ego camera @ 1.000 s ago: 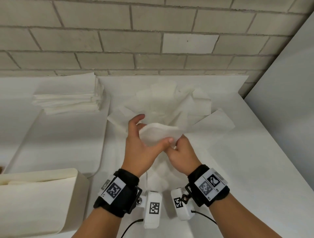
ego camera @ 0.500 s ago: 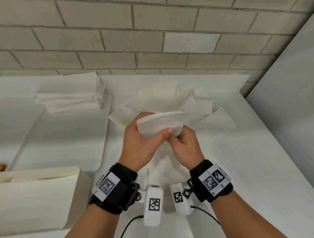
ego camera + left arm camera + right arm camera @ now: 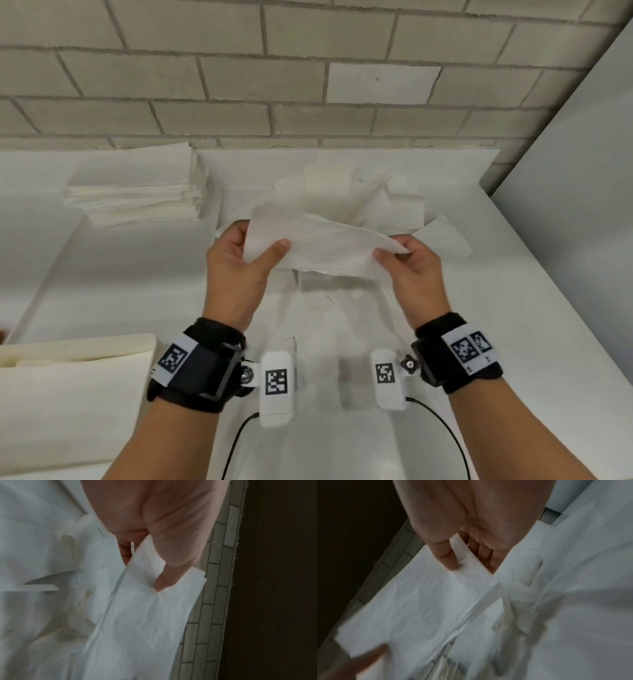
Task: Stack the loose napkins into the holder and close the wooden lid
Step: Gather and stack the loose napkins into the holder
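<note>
loose napkins (image 3: 359, 202) ahead, stack (image 3: 137, 192) perhaps leftward

The napkin (image 3: 318, 246) is thin white paper, matt, with a fine embossed crinkle. The stack (image 3: 137, 192) at upper left looks like the same soft paper. The table (image 3: 513, 342) is smooth, matt white. The wall (image 3: 308, 68) is rough, dull brick.

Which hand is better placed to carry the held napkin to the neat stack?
Probably the left hand: it already pinches the napkin, and the neat stack lies on its side.
</note>
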### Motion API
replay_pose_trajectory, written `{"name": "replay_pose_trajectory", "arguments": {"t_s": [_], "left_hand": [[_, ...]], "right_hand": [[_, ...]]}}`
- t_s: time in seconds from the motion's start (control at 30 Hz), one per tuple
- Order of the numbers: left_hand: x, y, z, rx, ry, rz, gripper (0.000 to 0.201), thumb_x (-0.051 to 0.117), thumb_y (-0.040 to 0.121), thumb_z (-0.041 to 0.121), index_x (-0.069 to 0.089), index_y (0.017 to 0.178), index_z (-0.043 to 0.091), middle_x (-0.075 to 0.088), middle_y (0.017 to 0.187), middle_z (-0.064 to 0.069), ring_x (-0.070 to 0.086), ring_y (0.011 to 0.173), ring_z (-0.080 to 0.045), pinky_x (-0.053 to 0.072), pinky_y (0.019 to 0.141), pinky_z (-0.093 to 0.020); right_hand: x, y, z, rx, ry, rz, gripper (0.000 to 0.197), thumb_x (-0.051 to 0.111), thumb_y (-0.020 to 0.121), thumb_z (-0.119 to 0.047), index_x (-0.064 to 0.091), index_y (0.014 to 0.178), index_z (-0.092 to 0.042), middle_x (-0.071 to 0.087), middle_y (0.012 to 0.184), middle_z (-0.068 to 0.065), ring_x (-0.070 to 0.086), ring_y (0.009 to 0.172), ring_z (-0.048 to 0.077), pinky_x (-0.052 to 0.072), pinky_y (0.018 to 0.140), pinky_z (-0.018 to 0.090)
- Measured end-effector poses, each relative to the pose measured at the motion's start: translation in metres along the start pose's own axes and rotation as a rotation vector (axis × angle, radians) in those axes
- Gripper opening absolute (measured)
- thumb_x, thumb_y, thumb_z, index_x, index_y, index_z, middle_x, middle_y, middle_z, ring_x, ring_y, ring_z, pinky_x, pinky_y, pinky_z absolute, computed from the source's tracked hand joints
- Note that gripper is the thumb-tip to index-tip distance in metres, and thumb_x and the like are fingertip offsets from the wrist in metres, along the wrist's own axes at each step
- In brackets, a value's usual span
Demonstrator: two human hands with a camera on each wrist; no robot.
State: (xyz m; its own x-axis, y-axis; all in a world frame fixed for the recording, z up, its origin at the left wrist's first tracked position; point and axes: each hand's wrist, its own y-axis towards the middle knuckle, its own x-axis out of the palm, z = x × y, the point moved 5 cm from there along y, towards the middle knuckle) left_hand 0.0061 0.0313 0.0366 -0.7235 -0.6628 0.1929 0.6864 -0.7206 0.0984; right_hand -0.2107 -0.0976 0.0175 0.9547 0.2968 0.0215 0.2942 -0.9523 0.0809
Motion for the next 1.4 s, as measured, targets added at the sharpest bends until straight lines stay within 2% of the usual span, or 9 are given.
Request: {"name": "replay_pose_trajectory", "arguments": {"t_s": [0.13, 0.53, 0.63, 0.73, 0.9, 1.0, 1.1, 1.23, 1.4], "left_hand": [[0.004, -0.006, -0.044, -0.112, 0.142, -0.051, 0.027, 0.074, 0.085, -0.002, 0.066, 0.102, 0.018, 0.075, 0.102, -0.002, 0.072, 0.099, -0.021, 0.058, 0.089, -0.036], [0.009, -0.009, -0.082, -0.195, 0.345, -0.086, 0.029, 0.064, 0.092, 0.002, 0.057, 0.114, 0.019, 0.068, 0.107, 0.002, 0.067, 0.102, -0.016, 0.056, 0.088, -0.029], [0.004, -0.012, -0.077, -0.173, 0.301, -0.054, 0.039, 0.062, 0.094, 0.001, 0.047, 0.122, 0.024, 0.070, 0.113, -0.004, 0.069, 0.101, -0.014, 0.057, 0.089, -0.032], [0.001, -0.016, -0.057, -0.104, 0.283, -0.065, 0.048, 0.057, 0.096, -0.002, 0.037, 0.120, 0.034, 0.072, 0.109, -0.007, 0.072, 0.095, -0.020, 0.057, 0.080, -0.029], [-0.003, -0.025, -0.004, 0.060, 0.420, -0.154, 0.033, 0.054, 0.095, -0.008, 0.051, 0.113, 0.020, 0.067, 0.085, 0.015, 0.058, 0.064, -0.007, 0.043, 0.058, -0.012], [-0.024, -0.028, 0.033, 0.059, 0.565, -0.145, 0.022, 0.061, 0.095, 0.001, 0.069, 0.092, 0.022, 0.055, 0.054, 0.013, 0.043, 0.046, -0.005, 0.038, 0.049, -0.016], [-0.061, -0.032, 0.079, 0.015, 0.573, -0.167, 0.018, 0.066, 0.092, 0.004, 0.073, 0.090, 0.021, 0.070, 0.065, 0.011, 0.061, 0.054, -0.004, 0.048, 0.053, -0.016], [-0.136, -0.037, 0.118, -0.022, 0.839, -0.206, 0.016, 0.074, 0.087, 0.015, 0.074, 0.087, 0.031, 0.069, 0.068, -0.008, 0.058, 0.057, -0.028, 0.046, 0.055, -0.028], [-0.235, -0.052, 0.132, -0.173, 1.173, -0.156, 0.020, 0.077, 0.084, 0.019, 0.073, 0.085, 0.038, 0.054, 0.060, 0.001, 0.050, 0.048, -0.007, 0.039, 0.045, -0.014]], "right_hand": [[-0.010, 0.001, 0.016, 0.039, -0.090, 0.038, 0.021, 0.064, 0.087, 0.007, 0.065, 0.083, -0.014, 0.068, 0.079, 0.001, 0.063, 0.075, 0.013, 0.050, 0.071, 0.021], [-0.018, 0.002, 0.058, 0.208, -0.224, 0.057, 0.024, 0.067, 0.088, 0.000, 0.059, 0.108, -0.012, 0.073, 0.105, 0.009, 0.070, 0.089, 0.014, 0.055, 0.080, 0.024], [-0.023, -0.001, 0.056, 0.201, -0.167, 0.115, 0.034, 0.071, 0.085, 0.001, 0.046, 0.097, -0.018, 0.071, 0.101, 0.017, 0.070, 0.083, 0.016, 0.055, 0.071, 0.020], [-0.024, -0.003, 0.039, 0.118, -0.162, 0.094, 0.037, 0.076, 0.081, 0.003, 0.045, 0.084, -0.017, 0.068, 0.089, 0.025, 0.069, 0.076, 0.028, 0.057, 0.074, 0.036], [-0.017, -0.010, -0.004, -0.048, -0.238, -0.081, 0.018, 0.075, 0.081, 0.003, 0.064, 0.078, -0.011, 0.056, 0.058, -0.018, 0.041, 0.051, 0.003, 0.040, 0.060, 0.014], [-0.001, -0.015, -0.032, -0.056, -0.268, -0.212, 0.018, 0.079, 0.080, -0.005, 0.073, 0.089, -0.020, 0.045, 0.057, -0.003, 0.033, 0.054, 0.016, 0.036, 0.060, 0.026], [0.034, -0.031, -0.059, -0.056, -0.255, -0.366, 0.023, 0.085, 0.074, -0.011, 0.075, 0.091, -0.023, 0.053, 0.069, 0.018, 0.041, 0.060, 0.030, 0.043, 0.064, 0.034], [0.105, -0.067, -0.073, -0.046, -0.338, -0.605, 0.021, 0.086, 0.071, -0.017, 0.076, 0.088, -0.026, 0.046, 0.058, -0.009, 0.042, 0.052, 0.008, 0.041, 0.056, 0.016], [0.203, -0.110, -0.068, -0.102, -0.538, -0.849, 0.022, 0.080, 0.080, -0.021, 0.075, 0.100, -0.028, 0.056, 0.060, -0.012, 0.055, 0.054, 0.002, 0.042, 0.060, 0.010]]}}
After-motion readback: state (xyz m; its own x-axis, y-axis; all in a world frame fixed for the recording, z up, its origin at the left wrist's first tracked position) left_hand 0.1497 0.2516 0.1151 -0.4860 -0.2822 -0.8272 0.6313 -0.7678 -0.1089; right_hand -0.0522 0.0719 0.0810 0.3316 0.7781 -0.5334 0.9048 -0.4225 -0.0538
